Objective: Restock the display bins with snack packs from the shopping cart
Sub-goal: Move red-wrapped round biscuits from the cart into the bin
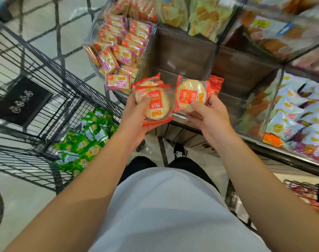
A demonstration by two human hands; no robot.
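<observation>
At the centre of the frame, both hands hold up red-edged clear plastic packs of round pale rice crackers. The left hand (137,110) grips a small stack of these red-edged packs (152,100) from below, thumb pressed on the top pack's red label. The right hand (205,114) grips a single red-edged rice cracker pack (190,96) by its lower edge, tilted nearly upright, thumb on its face. The two lots sit just beside each other, apart by a narrow gap, above the near edge of a dark brown wooden display bin (182,51), whose bare bottom shows behind them. More red packs (216,84) lie in that bin just behind the right hand's pack.

At the left of the frame stands a black wire shopping cart (36,84), with a heap of green snack packets (84,140) in its lower corner. A round clear bin of pink-and-orange biscuit packs (118,50) sits at upper centre-left. At the right, clear-walled bins hold white-and-blue snack bags (300,113). Yellow-green packs (202,15) fill the bins along the top.
</observation>
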